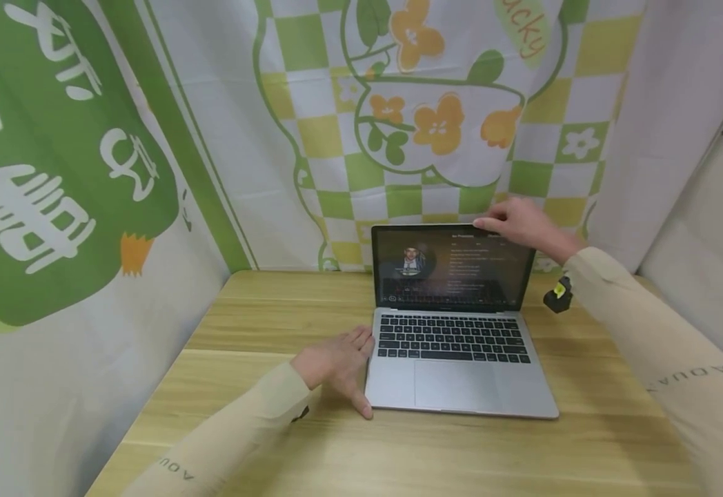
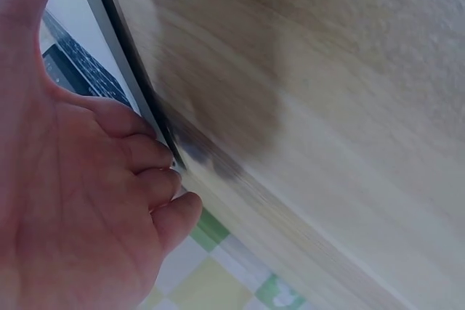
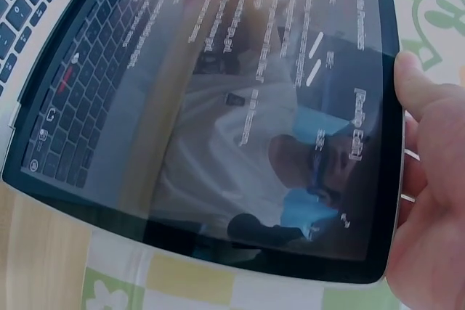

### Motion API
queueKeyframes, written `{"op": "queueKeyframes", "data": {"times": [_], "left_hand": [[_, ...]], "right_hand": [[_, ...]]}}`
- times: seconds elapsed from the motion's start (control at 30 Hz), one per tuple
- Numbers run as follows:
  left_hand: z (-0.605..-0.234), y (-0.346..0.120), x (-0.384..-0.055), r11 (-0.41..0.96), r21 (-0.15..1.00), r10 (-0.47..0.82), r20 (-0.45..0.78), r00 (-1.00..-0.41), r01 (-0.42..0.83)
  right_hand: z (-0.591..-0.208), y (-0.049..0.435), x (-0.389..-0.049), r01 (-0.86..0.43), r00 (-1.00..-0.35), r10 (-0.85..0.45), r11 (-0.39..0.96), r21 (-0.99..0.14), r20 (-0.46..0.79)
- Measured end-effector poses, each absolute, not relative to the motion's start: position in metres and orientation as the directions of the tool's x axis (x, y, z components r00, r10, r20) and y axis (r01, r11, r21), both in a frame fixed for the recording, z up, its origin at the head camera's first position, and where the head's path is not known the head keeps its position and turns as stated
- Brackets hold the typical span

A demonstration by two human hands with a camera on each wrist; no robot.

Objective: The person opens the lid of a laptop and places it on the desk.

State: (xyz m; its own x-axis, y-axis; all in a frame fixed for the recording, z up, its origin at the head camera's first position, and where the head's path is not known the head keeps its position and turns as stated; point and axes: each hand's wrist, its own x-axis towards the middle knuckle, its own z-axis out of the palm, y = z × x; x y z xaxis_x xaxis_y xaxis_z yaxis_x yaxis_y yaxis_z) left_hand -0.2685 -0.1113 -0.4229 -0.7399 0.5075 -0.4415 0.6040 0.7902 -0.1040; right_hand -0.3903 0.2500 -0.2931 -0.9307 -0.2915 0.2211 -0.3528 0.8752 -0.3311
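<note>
A silver laptop (image 1: 461, 383) lies opened on the wooden table, its lit screen (image 1: 454, 269) raised and showing a picture and lines of text. At the screen's top right edge, my right hand (image 1: 526, 224) pinches the lid, thumb (image 3: 410, 81) on the front rim and the other fingers behind it. My left hand (image 1: 339, 362) rests along the base's left side, thumb spread toward the front corner. The left wrist view shows its fingertips (image 2: 171, 157) against the laptop's edge (image 2: 120, 41). The keyboard (image 1: 451, 338) faces up between the hands.
The wooden table (image 1: 243, 310) has its back edge close behind the laptop. Hanging cloth (image 1: 312, 138) with green and yellow checks and flowers stands behind it. More printed cloth (image 1: 57, 172) closes off the left, and pale cloth (image 1: 709, 228) the right.
</note>
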Motion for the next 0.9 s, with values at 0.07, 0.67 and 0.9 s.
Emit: {"op": "queueKeyframes", "data": {"times": [0.07, 0.67, 0.9], "left_hand": [[-0.423, -0.111, -0.269, 0.783, -0.111, 0.515, -0.437, -0.738, 0.612], [-0.426, -0.114, -0.272, 0.769, -0.105, 0.538, -0.427, -0.727, 0.631], [-0.428, -0.116, -0.272, 0.769, -0.099, 0.54, -0.428, -0.725, 0.631]], "right_hand": [[-0.294, 0.253, -0.392, -0.356, -0.929, -0.292, 0.872, -0.337, 0.227], [-0.296, 0.269, -0.399, -0.289, -0.95, -0.221, 0.887, -0.361, 0.219], [-0.306, 0.271, -0.402, -0.252, -0.953, -0.163, 0.896, -0.365, 0.257]]}}
